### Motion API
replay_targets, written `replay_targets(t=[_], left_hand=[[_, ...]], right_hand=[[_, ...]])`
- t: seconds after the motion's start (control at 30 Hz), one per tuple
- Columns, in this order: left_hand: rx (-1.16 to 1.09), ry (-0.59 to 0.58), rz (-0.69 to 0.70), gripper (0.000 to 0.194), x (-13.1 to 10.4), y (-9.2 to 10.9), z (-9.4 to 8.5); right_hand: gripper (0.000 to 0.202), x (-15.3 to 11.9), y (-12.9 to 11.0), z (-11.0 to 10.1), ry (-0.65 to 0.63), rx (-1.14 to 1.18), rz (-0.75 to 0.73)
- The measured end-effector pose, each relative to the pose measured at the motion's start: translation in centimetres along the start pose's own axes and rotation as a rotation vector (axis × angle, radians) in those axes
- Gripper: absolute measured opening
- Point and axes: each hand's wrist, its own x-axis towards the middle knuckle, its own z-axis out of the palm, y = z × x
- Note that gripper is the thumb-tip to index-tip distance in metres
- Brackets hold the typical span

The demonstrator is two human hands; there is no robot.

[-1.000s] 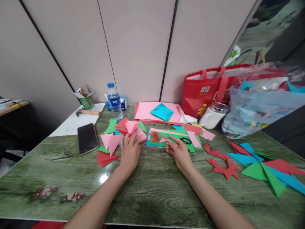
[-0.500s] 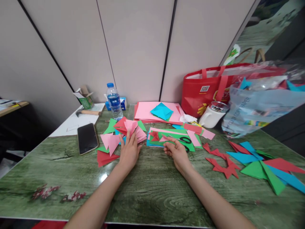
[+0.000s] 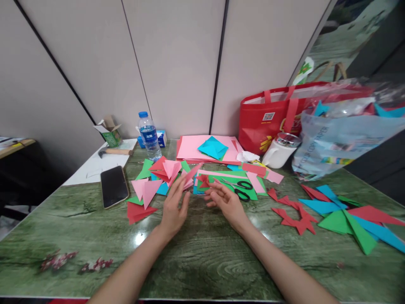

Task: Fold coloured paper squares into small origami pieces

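From my remote seat, the green wood-patterned table (image 3: pixel 202 270) runs out of view at the sides, and its far right portion lies behind the pale-blue printed plastic bag (image 3: pixel 341 137), whose own edge the picture cuts off. That bag hides much of the red handled shopping bag (image 3: pixel 253 122); the white mug with a shiny lid (image 3: pixel 276 155) covers more. Both forearms leave at the bottom. I see the left hand (image 3: pixel 172 211) narrow, fingers together and slanting up, holding a slim folded pink paper piece (image 3: pixel 191 172) that points over the paper stack; its gripped end is hidden behind the fingers. The right hand (image 3: pixel 228 207) is loosely curled in front of the stack of coloured paper strips (image 3: pixel 253 195); a small pink paper tip (image 3: pixel 217 180) shows just past its fingers, and I cannot tell whether they grip it. Against the frame half a second ago, my view has shifted slightly, the hands are closer together, the left has lifted its piece from the folded paper pile (image 3: pixel 161 168), and the black-handled scissors (image 3: pixel 238 184) show more fully.
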Motion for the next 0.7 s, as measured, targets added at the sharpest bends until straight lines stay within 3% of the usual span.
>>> replay_targets(t=[0.1,0.2,0.3,0.4,0.53,0.63,0.7], left_hand=[[-0.112,-0.157,0.080,0.043,-0.7,0.7,0.5],[-0.178,-0.238,0.138,0.040,-1.2,1.2,0.8],[-0.171,-0.236,0.130,0.039,-1.2,1.5,0.8],[-0.122,-0.162,0.077,0.036,-1.3,1.5,0.8],[-0.235,-0.017,-0.150,0.031,-1.4,1.3,1.2],[-0.462,0.025,-0.410,0.054,-1.1,1.1,1.3],[-0.605,-0.040,-0.499,0.067,-0.7,1.0,1.2]], right_hand=[[0.045,-0.3,-0.1,0.1,-0.100,0.073,-0.012],[0.041,-0.3,-0.2,0.2,-0.099,0.044,-0.055],[0.039,-0.3,-0.4,0.2,-0.050,0.004,-0.068],[0.041,-0.3,-0.5,0.3,-0.029,0.022,-0.068],[0.040,-0.3,-0.2,0.0,-0.105,0.008,-0.030],[0.031,-0.3,0.2,-0.2,-0.169,-0.039,0.062],[0.026,-0.3,0.3,-0.3,-0.174,-0.045,0.092]])
